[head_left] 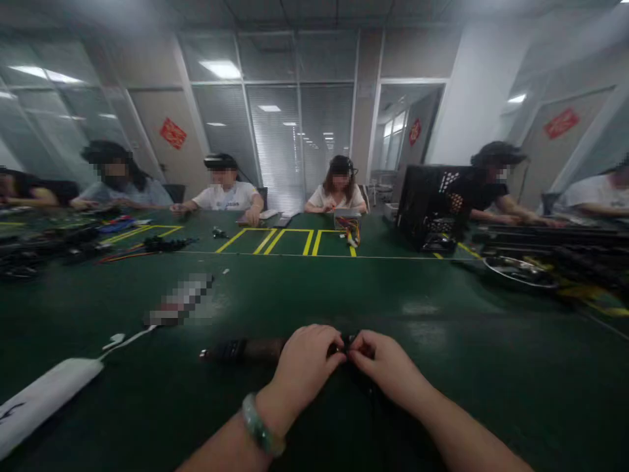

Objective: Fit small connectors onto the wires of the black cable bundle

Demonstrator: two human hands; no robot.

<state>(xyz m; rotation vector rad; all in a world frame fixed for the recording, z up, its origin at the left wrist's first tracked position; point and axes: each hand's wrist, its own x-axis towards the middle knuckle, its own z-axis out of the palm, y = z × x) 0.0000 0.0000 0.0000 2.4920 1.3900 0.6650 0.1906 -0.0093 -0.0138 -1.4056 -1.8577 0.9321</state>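
From my remote station I log one dark cylindrical tool (263, 349) lying near centre on the green table (295, 288), its body extending left from the left hand (307, 357). Left and right hand (386, 360) fingertips are pinched nearly closed on one small dark piece (348, 341); whether it joins the tool, I cannot tell. Count also: one bangle (260, 426), one black case (430, 206) far right.

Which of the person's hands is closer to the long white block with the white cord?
Left. The left hand is to the right of the long white block, across a stretch of green tabletop; the right hand is farther right, beyond the left one.
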